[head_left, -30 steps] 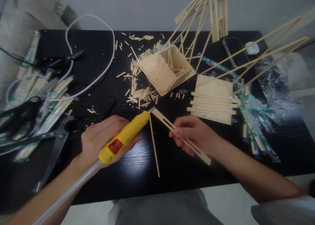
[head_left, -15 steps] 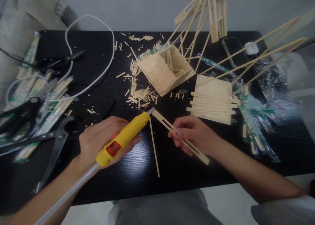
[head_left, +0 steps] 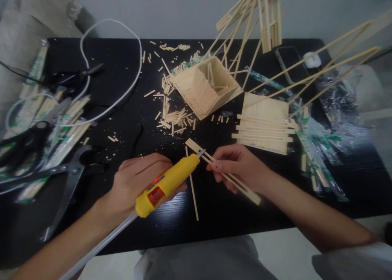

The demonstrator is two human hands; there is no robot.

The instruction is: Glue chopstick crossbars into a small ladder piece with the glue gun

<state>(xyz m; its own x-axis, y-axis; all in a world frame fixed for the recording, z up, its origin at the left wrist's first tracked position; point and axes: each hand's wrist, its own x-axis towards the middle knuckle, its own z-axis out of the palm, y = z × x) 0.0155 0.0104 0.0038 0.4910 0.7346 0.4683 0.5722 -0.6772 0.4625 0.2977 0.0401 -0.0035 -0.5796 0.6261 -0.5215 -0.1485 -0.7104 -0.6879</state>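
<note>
My left hand (head_left: 142, 178) is wrapped round a yellow hot glue gun (head_left: 168, 184), with a clear glue stick (head_left: 102, 245) trailing from its back end. The gun's metal nozzle lies at the upper part of a pair of joined wooden sticks (head_left: 241, 185); whether it touches them I cannot tell. Those sticks are pinched between the thumb and fingers of my right hand (head_left: 234, 165), tilted from upper left to lower right with a narrow gap between them. A single loose stick (head_left: 193, 194) lies on the black table (head_left: 220, 218), partly behind the gun.
Ahead stands a box-shaped stick structure (head_left: 205, 88) beside scattered cut pieces (head_left: 174, 116). A square panel (head_left: 263, 108) with several sticks across it lies to the right. Pliers (head_left: 73, 170), scissors (head_left: 39, 127), packaged sticks (head_left: 65, 145) and a white cable (head_left: 139, 67) occupy the left side.
My left hand has moved the glue gun right and slightly down, so its nozzle has gone from the far tip of the paired sticks to further along them. My right hand has barely moved.
</note>
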